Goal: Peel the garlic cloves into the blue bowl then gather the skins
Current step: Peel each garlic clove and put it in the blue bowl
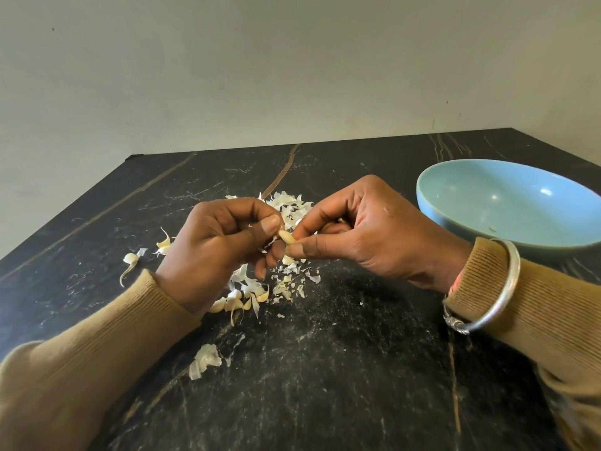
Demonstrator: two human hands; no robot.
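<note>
Both hands meet over the middle of the black table on one pale garlic clove (287, 237). My left hand (221, 249) pinches its left end between thumb and curled fingers. My right hand (364, 236) pinches its right end with thumb and forefinger. Papery white skins (291, 206) lie heaped just behind the hands, and more flakes (289, 283) are scattered under them. Several unpeeled cloves (237, 302) sit by my left wrist. The blue bowl (455, 219) stands at the right, behind my right wrist; one small bit shows inside it.
The black marble-look table (341, 369) fills the lower view, its far edge against a plain wall. Loose cloves with skin (130, 260) lie at the left, and a larger skin piece (205, 359) lies nearer me. A silver bangle (487, 288) circles my right wrist.
</note>
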